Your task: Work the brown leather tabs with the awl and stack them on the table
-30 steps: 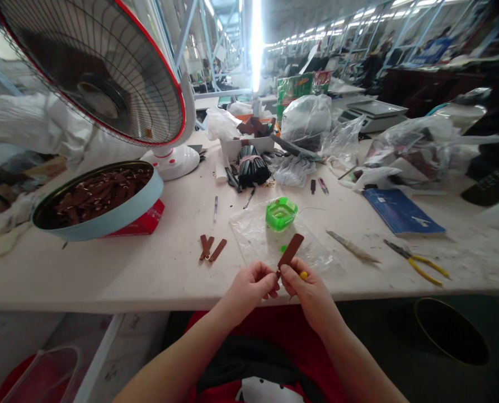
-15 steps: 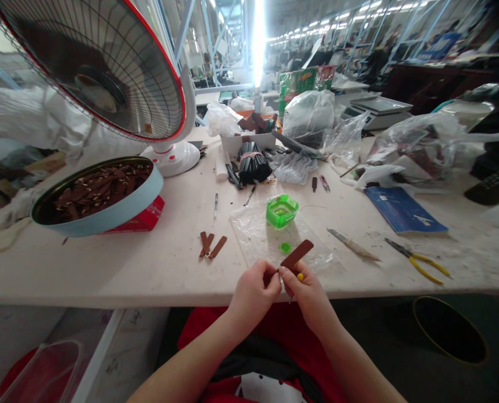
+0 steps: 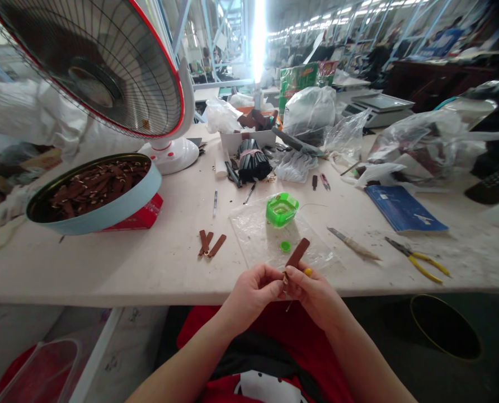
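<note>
Head view: left hand and right hand meet fingertip to fingertip just over the near edge of the table. Both are pinched tight on the near end of a brown strap. Its far end angles up and away, free, likely so the fingers can get at the held end close to the body. Small yellow bit at the right fingers; cannot tell what. Just beyond: plastic sheet carrying green cap and green dish, within reach. Left, loose straps; far left, round tin of more. Right, pliers, well apart. Bare tabletop either side of the sheet leaves room.
</note>
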Demonstrator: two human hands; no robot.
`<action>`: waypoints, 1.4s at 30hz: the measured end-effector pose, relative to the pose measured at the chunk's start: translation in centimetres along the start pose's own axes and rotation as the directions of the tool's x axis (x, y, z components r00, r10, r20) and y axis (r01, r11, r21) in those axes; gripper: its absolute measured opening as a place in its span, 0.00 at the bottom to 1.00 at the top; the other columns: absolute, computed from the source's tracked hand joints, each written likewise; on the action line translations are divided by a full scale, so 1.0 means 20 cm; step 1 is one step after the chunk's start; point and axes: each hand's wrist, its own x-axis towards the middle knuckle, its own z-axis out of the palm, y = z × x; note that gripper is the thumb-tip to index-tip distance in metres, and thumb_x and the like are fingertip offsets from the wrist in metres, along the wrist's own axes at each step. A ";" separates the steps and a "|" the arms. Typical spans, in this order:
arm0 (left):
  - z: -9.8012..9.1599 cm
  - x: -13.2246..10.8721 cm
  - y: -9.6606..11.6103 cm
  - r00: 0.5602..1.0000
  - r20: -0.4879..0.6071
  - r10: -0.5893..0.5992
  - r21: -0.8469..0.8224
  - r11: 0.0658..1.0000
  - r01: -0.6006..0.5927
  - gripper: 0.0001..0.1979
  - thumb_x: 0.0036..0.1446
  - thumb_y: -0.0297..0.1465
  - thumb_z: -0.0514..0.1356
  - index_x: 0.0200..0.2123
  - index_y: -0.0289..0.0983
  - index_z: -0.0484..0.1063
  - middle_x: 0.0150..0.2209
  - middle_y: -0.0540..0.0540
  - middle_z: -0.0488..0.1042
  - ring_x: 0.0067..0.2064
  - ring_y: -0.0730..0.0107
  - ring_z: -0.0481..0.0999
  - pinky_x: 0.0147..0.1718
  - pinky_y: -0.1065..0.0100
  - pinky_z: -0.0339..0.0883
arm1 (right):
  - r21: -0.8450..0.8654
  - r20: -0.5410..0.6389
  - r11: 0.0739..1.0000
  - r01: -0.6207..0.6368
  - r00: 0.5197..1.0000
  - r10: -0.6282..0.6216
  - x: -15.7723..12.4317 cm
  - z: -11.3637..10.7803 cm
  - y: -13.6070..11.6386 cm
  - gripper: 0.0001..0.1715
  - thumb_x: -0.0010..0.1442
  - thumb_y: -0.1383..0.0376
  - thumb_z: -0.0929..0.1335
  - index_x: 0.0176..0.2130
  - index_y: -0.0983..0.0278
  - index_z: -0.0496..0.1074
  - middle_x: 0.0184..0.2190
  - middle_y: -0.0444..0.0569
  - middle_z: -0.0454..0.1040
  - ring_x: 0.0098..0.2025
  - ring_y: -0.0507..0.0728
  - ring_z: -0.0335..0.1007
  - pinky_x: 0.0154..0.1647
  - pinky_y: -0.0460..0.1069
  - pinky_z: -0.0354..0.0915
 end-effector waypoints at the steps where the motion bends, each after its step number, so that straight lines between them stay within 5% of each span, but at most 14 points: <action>1: 0.00 0.00 0.00 1.000 -0.009 0.014 -0.019 1.000 -0.014 0.08 0.49 0.32 0.62 0.29 0.33 0.67 0.27 0.50 0.73 0.29 0.76 0.71 0.32 0.72 0.65 | 0.061 0.018 0.998 -0.022 1.000 0.021 0.00 0.00 0.00 0.15 0.49 0.57 0.72 0.28 0.64 0.66 0.19 0.39 0.60 0.20 0.47 0.49 0.21 0.44 0.48; 13: 0.00 0.03 -0.05 0.998 0.045 0.031 -0.185 0.982 -0.022 0.16 0.45 0.36 0.66 0.26 0.35 0.61 0.24 0.50 0.74 0.29 0.71 0.75 0.34 0.67 0.67 | 0.120 -0.066 0.990 0.070 0.996 -0.063 -0.06 0.09 0.04 0.11 0.50 0.59 0.71 0.30 0.62 0.67 0.21 0.39 0.60 0.22 0.48 0.50 0.23 0.44 0.51; 21: 0.10 0.01 0.01 0.989 -0.122 0.085 -0.147 0.984 -0.102 0.12 0.47 0.33 0.61 0.24 0.35 0.60 0.20 0.54 0.68 0.24 0.78 0.69 0.27 0.73 0.62 | 0.164 -0.245 0.961 0.225 0.953 -0.181 -0.08 0.11 0.03 0.12 0.43 0.61 0.74 0.24 0.62 0.68 0.18 0.40 0.63 0.21 0.48 0.53 0.22 0.44 0.55; 26: 0.11 0.01 0.00 0.974 -0.215 0.075 0.004 0.997 -0.076 0.10 0.47 0.32 0.59 0.24 0.35 0.60 0.21 0.55 0.64 0.24 0.79 0.64 0.26 0.74 0.59 | -0.072 -0.242 0.960 0.272 0.929 -0.281 -0.08 0.06 0.06 0.11 0.48 0.58 0.71 0.29 0.62 0.71 0.22 0.43 0.67 0.24 0.50 0.59 0.25 0.46 0.58; 31: 0.08 0.02 -0.01 0.983 -0.182 0.026 0.044 0.999 -0.018 0.12 0.46 0.36 0.61 0.26 0.35 0.61 0.23 0.54 0.64 0.25 0.78 0.65 0.28 0.72 0.60 | -0.394 -0.186 0.875 0.280 0.908 -0.375 -0.08 0.06 0.01 0.13 0.53 0.56 0.67 0.25 0.63 0.66 0.19 0.42 0.64 0.21 0.50 0.56 0.21 0.46 0.54; 34: 0.05 0.02 -0.03 0.994 -0.106 0.012 0.112 0.994 0.000 0.13 0.50 0.39 0.58 0.26 0.35 0.61 0.22 0.53 0.65 0.25 0.77 0.64 0.27 0.72 0.60 | -0.446 -0.151 0.847 0.289 0.908 -0.390 -0.08 0.06 0.00 0.13 0.55 0.57 0.65 0.26 0.63 0.66 0.20 0.42 0.64 0.22 0.50 0.57 0.22 0.46 0.54; 39: 0.03 0.01 -0.05 0.983 -0.145 0.109 0.334 0.941 -0.056 0.14 0.53 0.38 0.56 0.23 0.37 0.58 0.20 0.55 0.58 0.23 0.78 0.57 0.22 0.74 0.52 | -0.570 -0.163 0.762 0.307 0.867 -0.471 -0.07 0.05 0.02 0.11 0.54 0.58 0.65 0.27 0.63 0.66 0.20 0.44 0.66 0.25 0.53 0.60 0.26 0.48 0.58; 42: 0.01 0.02 -0.06 0.993 -0.082 0.087 0.311 0.949 -0.057 0.13 0.53 0.39 0.56 0.26 0.36 0.60 0.22 0.54 0.61 0.25 0.77 0.61 0.25 0.73 0.55 | -0.553 -0.140 0.786 0.276 0.900 -0.413 -0.06 0.05 0.00 0.12 0.53 0.58 0.65 0.26 0.64 0.66 0.20 0.43 0.65 0.23 0.51 0.58 0.24 0.47 0.57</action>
